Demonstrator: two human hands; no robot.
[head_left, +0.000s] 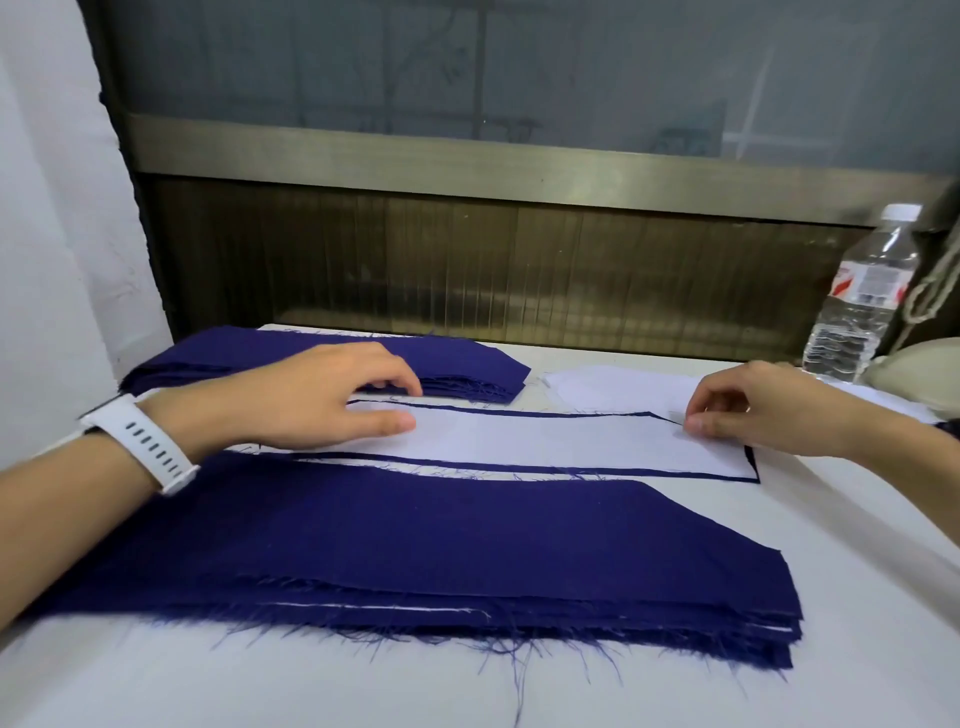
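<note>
A long white interfacing piece (545, 441) lies on a navy fabric piece whose dark edge shows all round it, across the middle of the white table (857, 597). My left hand (311, 400), a white watch on its wrist, rests on the white piece's left end, thumb flat on it and fingers curled down at its far edge. My right hand (753, 410) pinches the white piece's right end between thumb and fingertips. A thick stack of navy pieces (415, 551) with frayed edges lies nearest me. A second navy stack (457, 364) sits behind my left hand.
A loose white piece (613, 389) lies behind the strip on the right. A clear water bottle (862, 296) stands at the back right beside a pale cord. A dark ribbed panel and window frame (467, 166) close off the table's far side; a white wall stands on the left.
</note>
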